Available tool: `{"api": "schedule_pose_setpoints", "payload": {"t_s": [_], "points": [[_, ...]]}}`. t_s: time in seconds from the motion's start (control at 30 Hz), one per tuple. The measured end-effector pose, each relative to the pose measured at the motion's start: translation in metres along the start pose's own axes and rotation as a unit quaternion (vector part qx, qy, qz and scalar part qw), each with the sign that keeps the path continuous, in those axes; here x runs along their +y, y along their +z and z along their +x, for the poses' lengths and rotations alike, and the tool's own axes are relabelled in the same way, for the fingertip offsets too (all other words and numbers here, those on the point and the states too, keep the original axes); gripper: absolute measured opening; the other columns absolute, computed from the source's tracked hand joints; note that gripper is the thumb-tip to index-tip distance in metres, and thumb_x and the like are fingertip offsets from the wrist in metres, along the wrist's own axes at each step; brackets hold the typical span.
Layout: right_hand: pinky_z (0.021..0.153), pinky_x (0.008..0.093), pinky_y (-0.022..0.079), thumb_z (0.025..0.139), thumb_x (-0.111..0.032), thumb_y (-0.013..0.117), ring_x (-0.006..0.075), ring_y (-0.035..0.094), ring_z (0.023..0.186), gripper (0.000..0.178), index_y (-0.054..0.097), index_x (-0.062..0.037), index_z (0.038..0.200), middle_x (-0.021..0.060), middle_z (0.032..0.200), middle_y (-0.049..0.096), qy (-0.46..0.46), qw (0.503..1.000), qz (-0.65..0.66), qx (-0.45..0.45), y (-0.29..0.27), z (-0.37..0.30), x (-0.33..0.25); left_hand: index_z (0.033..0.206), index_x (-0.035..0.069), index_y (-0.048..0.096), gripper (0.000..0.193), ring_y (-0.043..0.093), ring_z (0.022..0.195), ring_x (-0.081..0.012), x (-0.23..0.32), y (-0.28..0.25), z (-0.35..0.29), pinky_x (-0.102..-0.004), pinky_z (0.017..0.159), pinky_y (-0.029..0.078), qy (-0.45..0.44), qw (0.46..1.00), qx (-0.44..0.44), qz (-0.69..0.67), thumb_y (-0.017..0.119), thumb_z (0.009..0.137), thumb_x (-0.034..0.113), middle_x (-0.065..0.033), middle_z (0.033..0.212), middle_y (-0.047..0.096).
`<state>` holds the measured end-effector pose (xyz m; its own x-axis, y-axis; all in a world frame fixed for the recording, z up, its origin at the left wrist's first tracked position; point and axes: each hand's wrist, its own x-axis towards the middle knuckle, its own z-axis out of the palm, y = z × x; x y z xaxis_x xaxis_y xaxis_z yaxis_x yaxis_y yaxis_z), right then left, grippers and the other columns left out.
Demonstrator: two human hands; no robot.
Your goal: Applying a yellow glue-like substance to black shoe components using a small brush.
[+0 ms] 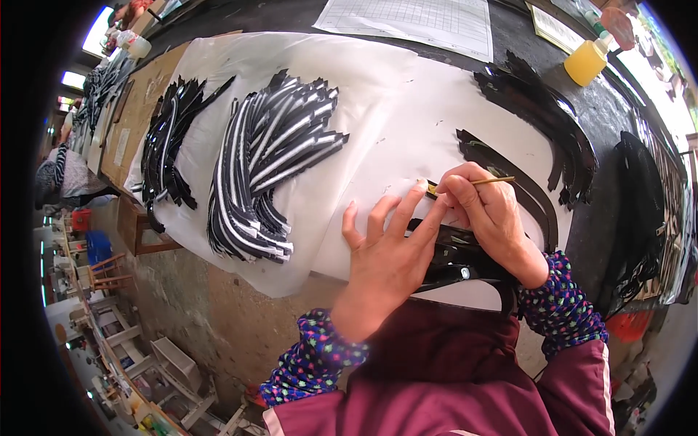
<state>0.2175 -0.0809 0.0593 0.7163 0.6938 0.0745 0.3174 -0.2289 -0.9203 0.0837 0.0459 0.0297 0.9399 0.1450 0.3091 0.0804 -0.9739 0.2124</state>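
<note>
My right hand (486, 207) is closed in a pinch around a thin yellow stick (499, 179), whose far end sticks out past the knuckles. Its working tip is hidden by my fingers. Spread on the white sheet (429, 109), my left hand (392, 243) has its fingers apart, and its index fingertip lies against a small black and yellow end close to the right fingers. Under and between both hands lie glossy black curved strips (454, 254), partly covered by the hands. Another curved black strip (520, 178) rests just beyond my right hand.
To the left lie a fan of black-and-white strips (269, 160) and a smaller black bundle (171, 138). More black strips (545, 116) sit at the far right, near a bottle of yellow liquid (585, 63). A gridded paper (411, 25) lies at the back.
</note>
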Motion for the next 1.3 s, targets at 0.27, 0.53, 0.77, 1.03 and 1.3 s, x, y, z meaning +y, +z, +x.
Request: {"api": "schedule_pose_setpoints", "payload": {"t_s": [0.27,0.53,0.77,1.03,1.3], "points": [[0.065,0.0382,0.05,0.101,-0.008,0.054,0.0322,0.064,0.074,0.014,0.064,0.0024,0.098,0.0148,0.088,0.066,-0.079,0.995,-0.053,0.006,0.009,0.003,0.007,0.135,0.028,0.063,0.046,0.044,0.124,-0.019,-0.001,-0.003,-0.001,-0.0535,0.109,0.021,-0.006,1.0,0.006,-0.021,0.068,0.089,0.023,0.0044,0.146,0.048],[0.053,0.0257,0.04,0.107,-0.018,0.052,0.0108,0.051,0.058,0.025,0.063,-0.0002,0.095,0.0049,0.077,0.061,-0.053,0.998,-0.046,0.001,0.008,0.003,0.012,0.135,0.029,0.063,0.046,0.044,0.124,-0.0189,0.001,-0.002,0.0,-0.0543,0.109,0.022,-0.007,1.0,0.01,-0.023,0.068,0.09,0.024,0.005,0.147,0.048],[0.06,0.025,0.044,0.105,-0.015,0.055,0.0109,0.055,0.069,0.019,0.065,0.0001,0.099,0.0055,0.084,0.062,-0.003,1.0,-0.01,0.026,0.0,-0.005,0.005,0.137,0.031,0.061,0.047,0.045,0.124,-0.0188,-0.001,-0.001,0.0,-0.0544,0.109,0.022,-0.001,1.0,0.017,-0.009,0.067,0.091,0.025,0.0048,0.146,0.048],[0.078,0.038,0.051,0.084,0.0,0.071,0.0304,0.06,0.09,0.023,0.065,-0.0037,0.106,0.01,0.101,0.066,-0.196,0.95,-0.238,0.053,-0.012,-0.026,0.011,0.139,0.035,0.058,0.047,0.047,0.124,-0.0199,-0.004,0.003,-0.002,-0.0588,0.109,0.027,0.011,0.999,0.027,0.016,0.064,0.093,0.03,0.004,0.146,0.049],[0.077,0.0392,0.05,0.086,0.0,0.065,0.0312,0.059,0.087,0.013,0.063,-0.0046,0.098,0.0096,0.092,0.063,-0.18,0.953,-0.218,0.107,-0.02,-0.022,0.019,0.133,0.02,0.064,0.042,0.052,0.121,-0.0234,-0.015,-0.007,-0.002,-0.0494,0.108,0.026,-0.013,0.988,0.062,-0.14,0.069,0.092,0.027,-0.0038,0.138,0.056]]}}
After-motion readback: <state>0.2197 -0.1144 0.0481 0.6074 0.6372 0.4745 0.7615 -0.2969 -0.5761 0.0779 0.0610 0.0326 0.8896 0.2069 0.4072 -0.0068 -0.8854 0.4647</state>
